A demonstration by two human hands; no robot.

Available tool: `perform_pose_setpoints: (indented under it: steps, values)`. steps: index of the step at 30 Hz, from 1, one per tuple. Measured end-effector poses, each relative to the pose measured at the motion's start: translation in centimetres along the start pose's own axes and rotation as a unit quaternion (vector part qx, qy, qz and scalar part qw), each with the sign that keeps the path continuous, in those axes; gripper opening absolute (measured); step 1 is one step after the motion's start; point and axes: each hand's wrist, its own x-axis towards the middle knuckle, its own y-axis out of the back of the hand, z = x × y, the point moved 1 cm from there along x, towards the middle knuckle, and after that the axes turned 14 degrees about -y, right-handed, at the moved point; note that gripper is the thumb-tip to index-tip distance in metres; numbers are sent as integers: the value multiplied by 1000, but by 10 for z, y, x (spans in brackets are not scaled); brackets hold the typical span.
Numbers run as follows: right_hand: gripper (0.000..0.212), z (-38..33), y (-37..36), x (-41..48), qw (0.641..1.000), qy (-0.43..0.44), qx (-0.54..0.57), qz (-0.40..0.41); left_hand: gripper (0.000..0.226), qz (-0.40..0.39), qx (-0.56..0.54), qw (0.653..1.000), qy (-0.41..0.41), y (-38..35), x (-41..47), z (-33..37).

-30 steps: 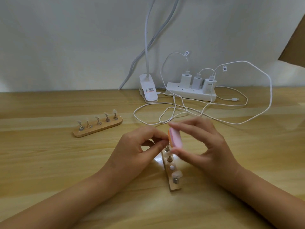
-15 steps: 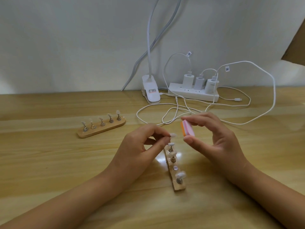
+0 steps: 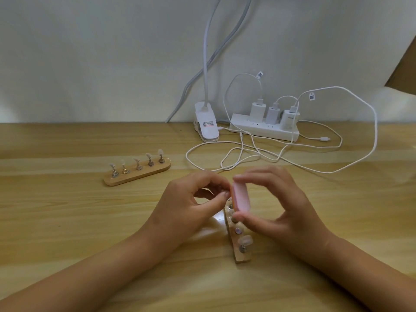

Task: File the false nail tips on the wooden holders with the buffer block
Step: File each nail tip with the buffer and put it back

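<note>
My right hand pinches a pink and orange buffer block between thumb and fingertips. The block's orange side lies against the far end of the near wooden holder, which runs away from me and carries several clear nail tips on metal pegs. My left hand pinches a nail tip at that far end, right beside the block; the tip itself is hidden by the fingers and the block. A second wooden holder with several nail tips lies apart at the left.
A white power strip with three chargers and a white clip lamp base stand by the back wall. Loose white cables loop over the wooden table just beyond my hands.
My right hand swung the buffer block away to the right, then brought it back left against the nail tip. My left hand kept its pinch at the holder's far end.
</note>
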Motion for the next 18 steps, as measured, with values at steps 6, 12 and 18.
perform_pose_setpoints:
  steps: [6,12,18]
  values:
    - [45,-1,1,-2,1000,-12,-14,8,12,-14,35,999,-19,0,-1,1]
    - [41,3,2,0,999,-35,-3,7,8,-14,35,999,-22,1,-1,1]
    - [42,3,2,0,999,-23,-30,24,6,-11,35,999,-13,2,-1,1]
